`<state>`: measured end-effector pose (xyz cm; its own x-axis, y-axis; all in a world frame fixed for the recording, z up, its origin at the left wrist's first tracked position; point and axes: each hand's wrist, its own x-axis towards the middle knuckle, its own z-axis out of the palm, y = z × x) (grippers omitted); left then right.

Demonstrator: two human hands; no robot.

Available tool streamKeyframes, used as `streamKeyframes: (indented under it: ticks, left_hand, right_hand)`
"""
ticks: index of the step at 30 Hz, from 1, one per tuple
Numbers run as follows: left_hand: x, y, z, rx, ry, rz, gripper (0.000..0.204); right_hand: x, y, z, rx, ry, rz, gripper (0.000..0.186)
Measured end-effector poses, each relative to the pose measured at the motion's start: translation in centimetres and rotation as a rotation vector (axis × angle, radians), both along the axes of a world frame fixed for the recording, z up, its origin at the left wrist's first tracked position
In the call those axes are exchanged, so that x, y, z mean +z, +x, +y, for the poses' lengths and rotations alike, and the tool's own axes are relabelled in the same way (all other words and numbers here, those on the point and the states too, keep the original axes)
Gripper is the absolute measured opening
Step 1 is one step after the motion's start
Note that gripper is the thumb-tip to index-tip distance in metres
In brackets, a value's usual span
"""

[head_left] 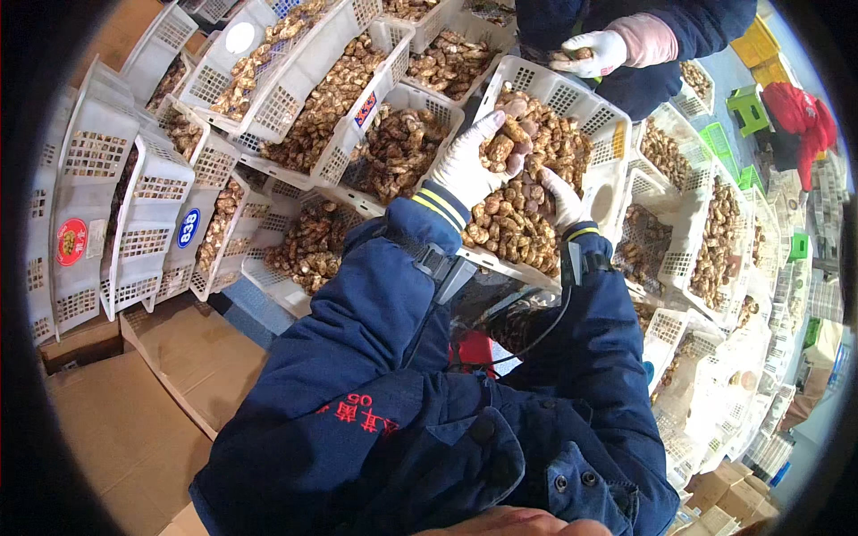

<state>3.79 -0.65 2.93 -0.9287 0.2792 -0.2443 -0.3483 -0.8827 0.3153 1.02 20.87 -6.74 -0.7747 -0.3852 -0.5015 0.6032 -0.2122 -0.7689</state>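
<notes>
- Head view: the left hand (466, 165), in a white glove, is cupped around a few brown mushrooms (502, 147), raised just above the white slotted crate (572, 103) in front of the person.
- The right hand (561, 198), also gloved, lies among the mushroom heap (518, 228) in that crate; its fingers are partly buried, so I cannot tell whether it grips anything.
- The mushrooms look light, dry and rather brittle at the cap edges; a loose cupped hold from beneath, several at once, should suit them better than pinching.
- More white crates (331, 89) stand tilted all around, each filled with similar mushrooms.
- A co-worker's gloved hand (590, 52) holds a few pieces above the far rim.
- Flattened cardboard (134, 420) lies at lower left.
</notes>
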Motion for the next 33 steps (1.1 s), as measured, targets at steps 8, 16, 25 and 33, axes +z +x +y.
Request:
streamKeyframes:
  ticks: [8, 16, 25, 33]
  left_hand:
    - [-0.1, 0.4, -0.6, 0.096, -0.063, -0.018, 0.026]
    - [-0.4, 0.1, 0.0, 0.118, -0.232, 0.132, 0.029]
    - [-0.4, -0.1, -0.5, 0.086, -0.205, -0.022, 0.030]
    - [-1.0, 0.1, -0.2, 0.052, -0.302, 0.045, 0.035]
  right_hand:
    - [3.4, 0.8, 0.0, -0.131, -0.215, 0.083, 0.051]
    - [-4.7, -1.7, 1.4, -0.018, 0.723, 0.470, 0.020]
    - [-6.1, -1.6, -2.7, 0.474, 1.414, 0.887, 0.031]
    - [-1.9, -1.7, 1.9, 0.018, 0.258, 0.386, 0.025]
